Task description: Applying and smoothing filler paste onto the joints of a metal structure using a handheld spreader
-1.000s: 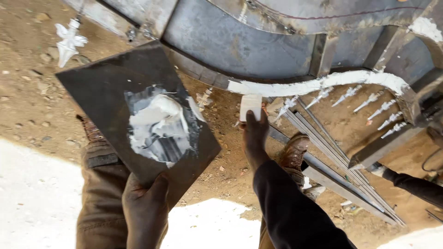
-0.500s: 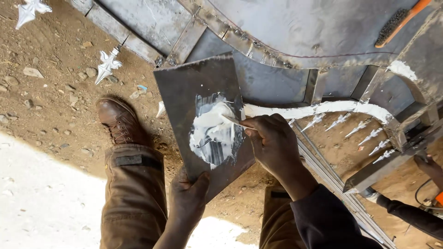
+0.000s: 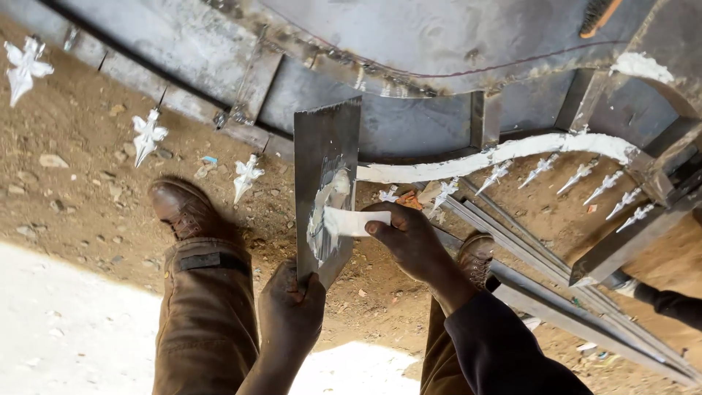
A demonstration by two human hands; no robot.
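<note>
My left hand (image 3: 291, 307) grips the lower edge of a dark metal plate (image 3: 324, 153), held tilted almost edge-on, with a smear of white putty (image 3: 330, 201) on its face. My right hand (image 3: 409, 240) pinches a small white scraper (image 3: 355, 222), whose blade rests flat against the putty on the plate. Behind them lies a steel gate frame (image 3: 409, 124) with a curved bar coated in white putty (image 3: 497, 155).
Silver spear-point finials (image 3: 148, 136) line the gate's edges over brown dirt ground. My boots (image 3: 178, 207) stand on the dirt. Angled steel bars (image 3: 556, 292) run down to the right. Another person's dark sleeve (image 3: 669, 301) shows at the right edge. A wire brush (image 3: 596, 16) lies top right.
The plate has turned from nearly flat toward edge-on and shifted right. My right hand left the gate's curved bar, came to the plate and now scrapes the putty.
</note>
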